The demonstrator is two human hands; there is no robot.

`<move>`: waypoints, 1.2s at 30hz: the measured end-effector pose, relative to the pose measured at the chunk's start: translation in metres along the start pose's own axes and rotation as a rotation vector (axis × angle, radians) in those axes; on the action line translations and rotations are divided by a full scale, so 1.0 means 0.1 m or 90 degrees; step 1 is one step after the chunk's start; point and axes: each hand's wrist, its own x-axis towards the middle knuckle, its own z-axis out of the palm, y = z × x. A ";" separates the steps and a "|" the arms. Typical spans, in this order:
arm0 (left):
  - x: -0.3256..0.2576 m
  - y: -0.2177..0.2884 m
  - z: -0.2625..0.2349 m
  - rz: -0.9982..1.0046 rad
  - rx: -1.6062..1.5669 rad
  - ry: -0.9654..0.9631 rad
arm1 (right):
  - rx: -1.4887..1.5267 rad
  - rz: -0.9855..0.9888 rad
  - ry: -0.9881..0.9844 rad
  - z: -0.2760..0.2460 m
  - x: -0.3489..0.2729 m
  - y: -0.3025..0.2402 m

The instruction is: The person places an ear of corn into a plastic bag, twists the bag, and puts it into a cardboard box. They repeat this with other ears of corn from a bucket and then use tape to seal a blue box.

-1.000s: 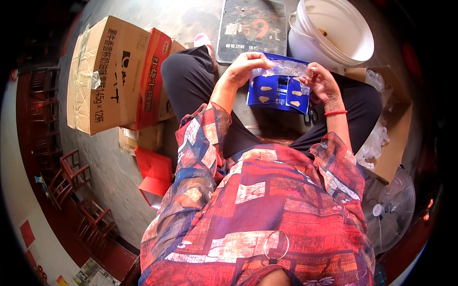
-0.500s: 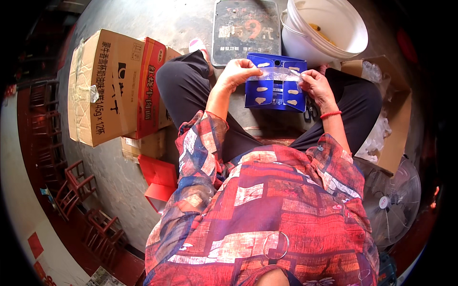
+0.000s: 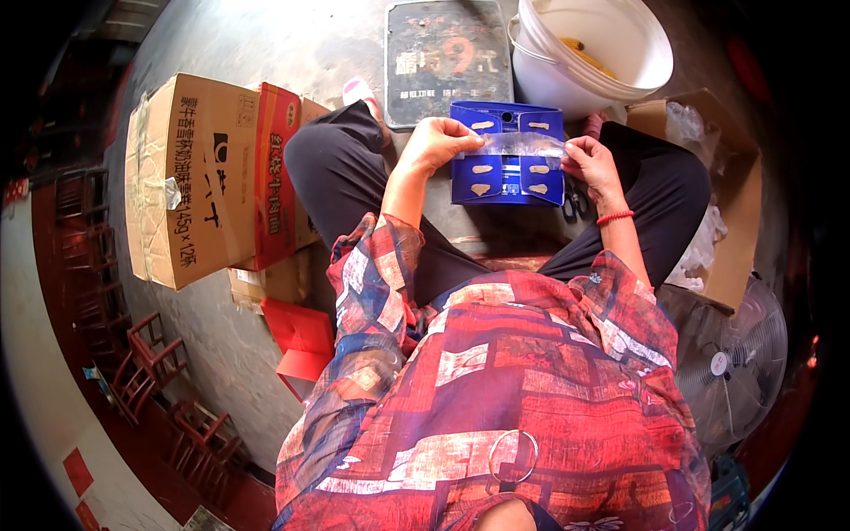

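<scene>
Between my legs lies a blue cardboard box (image 3: pixel 507 190) with its flaps folded together and several torn, pale patches on them. A strip of clear tape (image 3: pixel 524 144) stretches across the flaps from hand to hand. My left hand (image 3: pixel 438 143) pinches the strip's left end between thumb and fingers. At the other end, my right hand (image 3: pixel 591 165), below a red bracelet, closes finger and thumb on the tape. Whether the middle of the tape touches the cardboard, I cannot tell. Close to the box's right lower corner lie dark-handled scissors (image 3: pixel 575 203).
A dark lidded board (image 3: pixel 449 80) and a white bucket (image 3: pixel 611 71) with yellow things inside stand beyond the box. On the left are stacked cartons (image 3: pixel 208 177) and a red box (image 3: pixel 301 341). An open carton (image 3: pixel 739 221) with plastic bags and a fan (image 3: pixel 739 363) stand right.
The tape strip has come level and straighter across the flaps, and my right hand has shifted slightly right and down. The whole view has moved a little.
</scene>
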 end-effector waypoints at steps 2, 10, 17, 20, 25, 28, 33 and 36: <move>-0.03 0.04 0.03 0.008 0.013 0.001 | 0.016 0.002 0.007 -0.01 -0.01 0.02; 0.00 0.04 0.11 0.036 0.177 0.075 | -0.066 -0.010 0.050 -0.03 0.03 0.14; 0.02 0.04 0.15 0.034 0.145 0.063 | 0.022 0.004 0.022 -0.08 0.10 0.23; 0.01 0.05 0.14 0.028 0.121 0.047 | 0.007 -0.004 0.014 -0.10 0.13 0.29; -0.04 0.09 0.16 0.038 0.067 0.018 | -0.066 -0.049 0.032 -0.11 0.22 0.43; -0.04 0.08 0.13 0.046 0.071 0.019 | -0.028 -0.019 0.017 -0.08 0.20 0.41; -0.01 0.05 0.10 0.043 0.085 0.008 | 0.010 0.044 0.039 -0.01 0.13 0.33; -0.01 0.06 0.10 0.045 0.098 0.024 | -0.050 0.024 0.058 -0.02 0.14 0.34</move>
